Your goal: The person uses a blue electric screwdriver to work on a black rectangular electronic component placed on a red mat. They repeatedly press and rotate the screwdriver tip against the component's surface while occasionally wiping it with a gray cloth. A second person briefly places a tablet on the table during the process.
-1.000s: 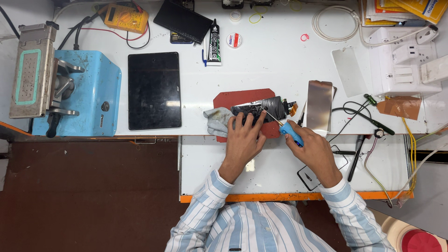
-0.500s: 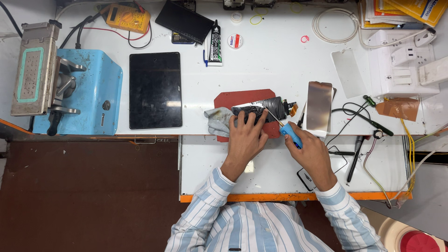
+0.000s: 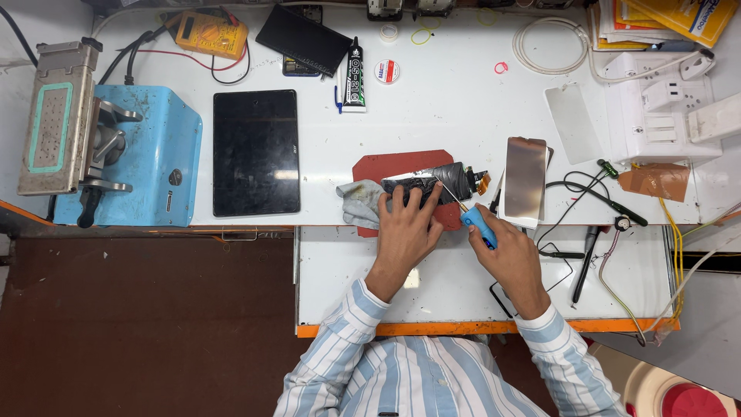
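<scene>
Slipping of the thin metal tip could be expected if the dark opened device (image 3: 429,185) on the red mat (image 3: 397,164) is not kept pinned, and its small orange flex part could be scratched. The device is pressed flat by the left hand (image 3: 407,229), fingers spread; the blue-handled screwdriver (image 3: 478,225) is gripped in the closed right hand (image 3: 509,257), its tip touching the device at the table (image 3: 463,100) edge.

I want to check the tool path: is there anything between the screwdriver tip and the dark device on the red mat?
Nothing visible stands between them. The right hand holds the blue screwdriver, and its thin shaft runs freely up and left to the dark device, which the left hand presses on the red mat. The gray cloth lies left, aside.
</scene>
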